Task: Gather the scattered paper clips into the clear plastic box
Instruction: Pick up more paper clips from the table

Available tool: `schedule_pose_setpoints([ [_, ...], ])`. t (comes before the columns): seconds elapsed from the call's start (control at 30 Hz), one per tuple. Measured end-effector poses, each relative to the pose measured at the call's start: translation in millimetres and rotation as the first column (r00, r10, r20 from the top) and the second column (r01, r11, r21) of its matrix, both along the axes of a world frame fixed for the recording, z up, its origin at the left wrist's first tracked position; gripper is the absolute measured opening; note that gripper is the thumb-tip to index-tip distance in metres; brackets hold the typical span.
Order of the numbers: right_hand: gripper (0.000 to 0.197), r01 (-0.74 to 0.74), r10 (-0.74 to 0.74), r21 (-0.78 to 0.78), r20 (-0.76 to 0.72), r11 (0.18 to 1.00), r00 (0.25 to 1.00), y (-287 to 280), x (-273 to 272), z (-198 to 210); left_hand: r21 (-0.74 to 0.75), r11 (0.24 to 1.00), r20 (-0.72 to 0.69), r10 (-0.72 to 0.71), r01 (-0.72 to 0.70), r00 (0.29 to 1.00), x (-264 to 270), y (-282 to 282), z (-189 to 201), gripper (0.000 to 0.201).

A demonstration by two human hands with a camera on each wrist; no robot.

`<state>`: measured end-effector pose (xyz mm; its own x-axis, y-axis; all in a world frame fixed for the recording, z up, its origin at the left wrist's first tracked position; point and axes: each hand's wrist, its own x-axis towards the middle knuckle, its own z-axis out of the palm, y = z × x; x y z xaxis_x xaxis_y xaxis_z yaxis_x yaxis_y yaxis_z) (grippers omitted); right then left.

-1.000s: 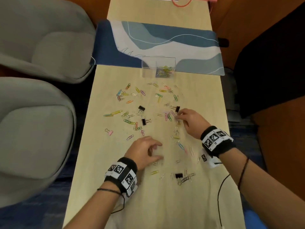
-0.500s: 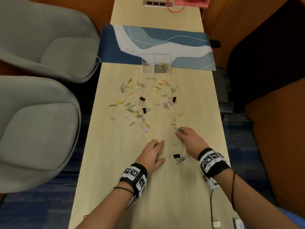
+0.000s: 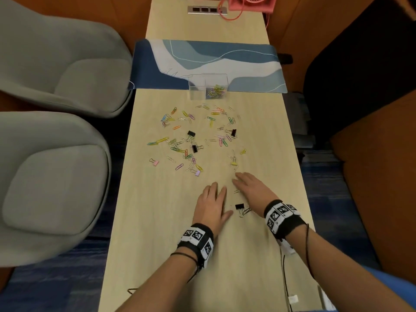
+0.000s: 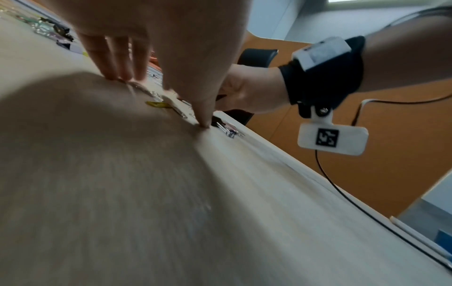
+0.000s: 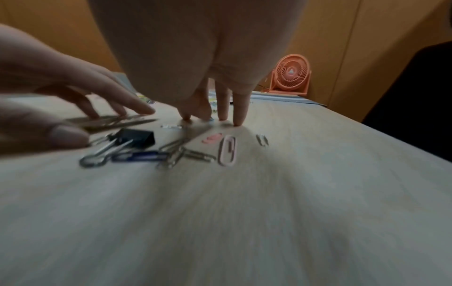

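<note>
Paper clips (image 5: pixel 227 150) nearest me lie flat between my 2 hands, beside a black binder clip (image 3: pixel 239 206). Left hand (image 3: pixel 211 204) and right hand (image 3: pixel 253 191) both flat, fingers straight, gripping nothing. Clear plastic box (image 3: pixel 208 86) sits far ahead.

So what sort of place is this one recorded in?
Probably an office or meeting room: a long wooden table with a built-in socket strip, grey upholstered chairs alongside, a desk mat and a small desk fan.
</note>
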<state>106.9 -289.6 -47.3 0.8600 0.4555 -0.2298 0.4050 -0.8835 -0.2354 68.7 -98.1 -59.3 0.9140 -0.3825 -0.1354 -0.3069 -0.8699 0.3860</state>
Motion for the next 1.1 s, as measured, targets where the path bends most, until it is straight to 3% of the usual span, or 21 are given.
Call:
schedule_pose_setpoints([
  [0.13, 0.064, -0.065, 0.066, -0.022, 0.048, 0.998, 0.997, -22, -32, -6, -0.184, 0.975, 0.07, -0.115, 0.126, 0.991, -6, 1, -8, 0.025],
  [0.3, 0.051, 0.094, -0.095, 0.018, 0.063, 0.995, 0.994, -48, -52, 9, -0.172, 0.953, 0.077, -0.238, 0.248, 0.968, -12, 6, -20, 0.031],
  [0.4, 0.063, 0.24, -0.241, 0.023, 0.068, 0.97, 0.968, -52, -46, 9, -0.144, 0.953, 0.132, -0.247, 0.265, 0.96, -15, 15, -15, 0.03],
  [0.57, 0.074, 0.247, -0.251, -0.11, -0.026, 0.963, 0.967, -26, -59, 6, 0.053, 0.995, 0.029, -0.084, 0.082, 0.996, -20, 26, 4, 0.078],
  [0.67, 0.072, 0.217, -0.221, -0.081, -0.045, 0.973, 0.974, -10, -79, 5, 0.08, 0.992, -0.015, -0.099, 0.1, 0.995, -23, 24, 0, 0.088],
  [0.83, 0.054, 0.295, -0.295, -0.006, -0.011, 0.955, 0.955, -5, -90, 0, 0.085, 0.986, -0.024, -0.139, 0.141, 0.99, -31, 10, -6, 0.07],
  [1.03, 0.047, 0.288, -0.289, -0.104, 0.004, 0.952, 0.957, 10, -88, 1, -0.061, 0.986, 0.013, -0.154, 0.155, 0.988, -26, 8, -8, 0.039],
  [1.1, 0.049, 0.282, -0.284, -0.124, -0.001, 0.952, 0.959, 9, -92, -2, -0.103, 0.983, -0.058, -0.158, 0.151, 0.986, -23, 6, -7, 0.036],
])
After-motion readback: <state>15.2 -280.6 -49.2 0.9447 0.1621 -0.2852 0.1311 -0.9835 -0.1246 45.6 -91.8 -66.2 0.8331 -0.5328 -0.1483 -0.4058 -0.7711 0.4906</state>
